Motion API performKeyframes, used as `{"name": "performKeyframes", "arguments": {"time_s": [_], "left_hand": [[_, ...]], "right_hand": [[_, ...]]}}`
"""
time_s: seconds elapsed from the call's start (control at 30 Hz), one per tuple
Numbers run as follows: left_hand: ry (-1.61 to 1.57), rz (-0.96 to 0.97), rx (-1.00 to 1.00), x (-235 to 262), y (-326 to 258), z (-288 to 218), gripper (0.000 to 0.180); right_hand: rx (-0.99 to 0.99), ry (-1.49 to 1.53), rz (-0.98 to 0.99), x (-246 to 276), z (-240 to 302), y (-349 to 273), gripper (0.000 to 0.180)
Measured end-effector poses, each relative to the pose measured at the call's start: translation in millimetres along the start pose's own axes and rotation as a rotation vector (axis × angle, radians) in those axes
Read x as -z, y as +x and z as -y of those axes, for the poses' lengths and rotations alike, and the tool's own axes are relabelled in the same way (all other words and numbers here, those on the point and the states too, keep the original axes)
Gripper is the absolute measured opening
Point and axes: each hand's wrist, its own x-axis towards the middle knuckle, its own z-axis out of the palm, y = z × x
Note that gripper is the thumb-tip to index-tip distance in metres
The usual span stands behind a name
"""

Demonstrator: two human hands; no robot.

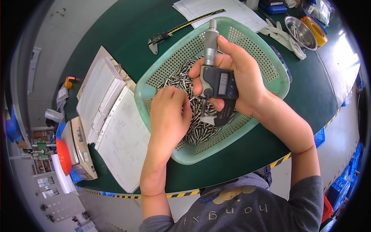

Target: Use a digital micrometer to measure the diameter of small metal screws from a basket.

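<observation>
A digital micrometer is gripped in my right hand, its thimble pointing away and its small display facing up. The thumb lies along the barrel, and the other fingers wrap round the frame. Below it, a heap of small metal pins fills the middle of a light green perforated plastic basket. My left hand is over the basket's left side, beside the heap, with its fingers curled inward. Its fingertips are hidden behind the hand, so whatever they pinch does not show.
An open ring binder lies left of the basket, with a scale and a red tray beyond it. Behind the basket are a caliper and printed sheets. White gloves and a metal bowl sit at the far right.
</observation>
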Motion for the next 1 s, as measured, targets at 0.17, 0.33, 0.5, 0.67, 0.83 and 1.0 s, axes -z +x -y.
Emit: {"name": "performKeyframes", "arguments": {"time_s": [0.17, 0.33, 0.5, 0.67, 0.83, 1.0], "left_hand": [[-0.646, -0.185, 0.11, 1.6, -0.3, 2.6, 0.013], [-0.984, -0.187, 0.116, 9.6, -3.1, 1.7, 0.013], [-1.182, -0.05, 0.226, 12.5, -4.0, -2.2, 0.008], [-1.097, 0.006, -0.004, 8.0, -2.8, 9.0, 0.008], [-1.008, 0.024, -0.127, 9.5, 0.2, 9.4, 0.007], [-0.934, 0.05, -0.077, 10.6, -0.2, 7.5, 0.008]], "right_hand": [[-0.003, 0.018, -0.032, 1.6, 0.3, 2.1, 0.063], [0.006, -0.004, -0.026, 1.3, 0.6, 1.3, 0.063], [0.009, 0.016, -0.013, 2.4, -0.1, 0.1, 0.062], [0.036, 0.061, -0.057, 2.1, -0.9, 1.4, 0.061], [0.043, 0.07, -0.032, 3.8, -1.4, 2.0, 0.061], [0.041, 0.07, -0.02, 3.3, -1.2, 2.5, 0.06]]}}
